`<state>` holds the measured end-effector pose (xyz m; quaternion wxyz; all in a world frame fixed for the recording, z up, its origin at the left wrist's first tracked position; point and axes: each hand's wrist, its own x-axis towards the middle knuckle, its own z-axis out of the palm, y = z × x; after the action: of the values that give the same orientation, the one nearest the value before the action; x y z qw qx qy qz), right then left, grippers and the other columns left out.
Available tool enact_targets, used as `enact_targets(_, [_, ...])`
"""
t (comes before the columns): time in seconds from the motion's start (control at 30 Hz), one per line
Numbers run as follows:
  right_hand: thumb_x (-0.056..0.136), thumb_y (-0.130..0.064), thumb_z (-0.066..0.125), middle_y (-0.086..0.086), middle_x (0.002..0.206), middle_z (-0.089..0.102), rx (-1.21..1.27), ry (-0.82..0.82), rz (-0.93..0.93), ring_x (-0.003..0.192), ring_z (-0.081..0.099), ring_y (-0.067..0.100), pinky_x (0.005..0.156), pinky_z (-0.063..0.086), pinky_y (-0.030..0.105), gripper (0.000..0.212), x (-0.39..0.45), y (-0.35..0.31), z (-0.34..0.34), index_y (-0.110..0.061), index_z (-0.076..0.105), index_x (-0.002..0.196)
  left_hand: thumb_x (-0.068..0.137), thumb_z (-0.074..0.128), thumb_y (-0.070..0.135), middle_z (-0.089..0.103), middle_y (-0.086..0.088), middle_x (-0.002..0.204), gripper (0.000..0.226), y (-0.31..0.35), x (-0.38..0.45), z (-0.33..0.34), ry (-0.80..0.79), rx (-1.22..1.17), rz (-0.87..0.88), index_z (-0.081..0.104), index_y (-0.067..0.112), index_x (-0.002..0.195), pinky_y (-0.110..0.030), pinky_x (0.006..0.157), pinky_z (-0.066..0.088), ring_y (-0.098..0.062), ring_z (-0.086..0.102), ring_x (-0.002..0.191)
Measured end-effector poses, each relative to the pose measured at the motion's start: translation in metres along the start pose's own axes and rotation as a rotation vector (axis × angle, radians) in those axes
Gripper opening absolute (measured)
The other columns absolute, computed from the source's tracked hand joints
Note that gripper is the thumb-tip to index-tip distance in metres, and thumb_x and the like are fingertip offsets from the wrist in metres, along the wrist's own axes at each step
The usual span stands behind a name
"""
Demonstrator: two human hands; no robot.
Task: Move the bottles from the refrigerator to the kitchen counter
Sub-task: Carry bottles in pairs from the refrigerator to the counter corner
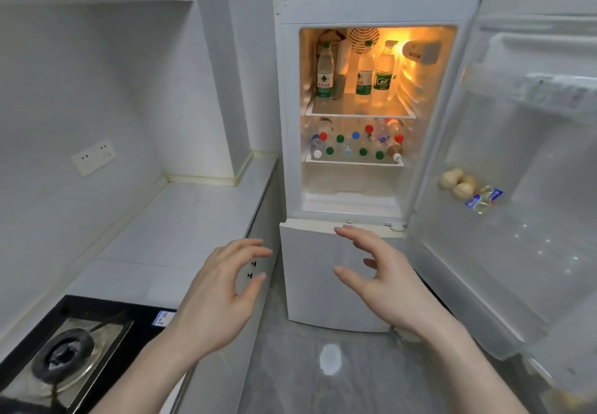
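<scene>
A small white refrigerator stands straight ahead with its upper door swung open to the right. Three clear bottles with green labels stand on the lit top shelf: one at the left, two at the right. On the shelf below, several bottles lie with red, green, blue and white caps facing me. The white kitchen counter runs along the left. My left hand and my right hand hover in front of the lower fridge door, fingers loosely spread, holding nothing.
A black gas stove sits on the counter at the lower left. A wall socket is above the counter. The open door's rack holds eggs and a small blue packet. Grey floor lies in front of the fridge.
</scene>
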<state>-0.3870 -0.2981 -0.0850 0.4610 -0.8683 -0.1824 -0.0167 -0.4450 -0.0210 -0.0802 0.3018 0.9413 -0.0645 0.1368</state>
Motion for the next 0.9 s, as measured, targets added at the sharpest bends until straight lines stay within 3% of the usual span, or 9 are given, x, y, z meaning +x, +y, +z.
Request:
enact_targets(0.17, [0.093,-0.038,0.073,-0.035,0.150,0.042,-0.024,0.068,0.030,0.139,0.040,-0.009,0.114,0.043,0.033,0.057,0.034,0.027,-0.024,-0.054,0.050,0.142,0.097,0.064,0.029,0.046,0.037,0.138,0.032,0.002,0.071,0.022,-0.051,-0.007,0.067,0.061,0.045,0.124,-0.002,0.102,0.024,0.011,0.039,0.131])
enact_targets(0.37, [0.092,-0.040,0.074,-0.036,0.150,0.042,-0.101,0.180,0.076,0.138,0.042,-0.008,0.117,0.041,0.038,0.058,0.091,0.054,-0.044,-0.055,0.049,0.143,0.096,0.063,0.031,0.046,0.035,0.139,0.032,-0.005,0.170,0.048,-0.101,-0.047,0.180,0.061,0.043,0.125,-0.015,0.106,0.028,0.009,0.040,0.132])
enact_targets(0.5, [0.093,-0.041,0.072,-0.035,0.149,0.044,-0.132,0.223,0.082,0.138,0.042,-0.008,0.117,0.041,0.039,0.056,0.142,0.057,-0.049,-0.052,0.050,0.143,0.097,0.063,0.032,0.040,0.043,0.136,0.032,-0.017,0.229,0.053,-0.109,-0.079,0.236,0.060,0.045,0.126,-0.014,0.107,0.029,0.020,0.034,0.127])
enact_targets(0.63, [0.094,-0.043,0.070,-0.036,0.148,0.043,-0.147,0.262,0.088,0.137,0.042,-0.008,0.116,0.042,0.037,0.055,0.204,0.049,-0.048,-0.053,0.048,0.144,0.097,0.062,0.033,0.041,0.038,0.140,0.033,-0.038,0.298,0.044,-0.117,-0.091,0.298,0.059,0.045,0.128,-0.032,0.105,0.047,0.010,0.041,0.124])
enact_targets(0.7, [0.094,-0.042,0.070,-0.036,0.148,0.043,-0.159,0.279,0.085,0.137,0.041,-0.007,0.114,0.043,0.035,0.055,0.226,0.043,-0.048,-0.053,0.048,0.144,0.097,0.063,0.033,0.041,0.036,0.142,0.034,-0.045,0.328,0.041,-0.110,-0.084,0.333,0.059,0.044,0.129,-0.032,0.106,0.046,0.012,0.035,0.128])
enact_targets(0.9, [0.094,-0.037,0.072,-0.034,0.146,0.046,-0.188,0.334,0.084,0.133,0.045,-0.007,0.108,0.046,0.028,0.054,0.282,0.042,-0.060,-0.049,0.052,0.142,0.095,0.066,0.029,0.047,0.027,0.142,0.035,-0.052,0.417,0.051,-0.126,-0.086,0.439,0.061,0.041,0.127,-0.028,0.112,0.036,-0.003,0.044,0.135])
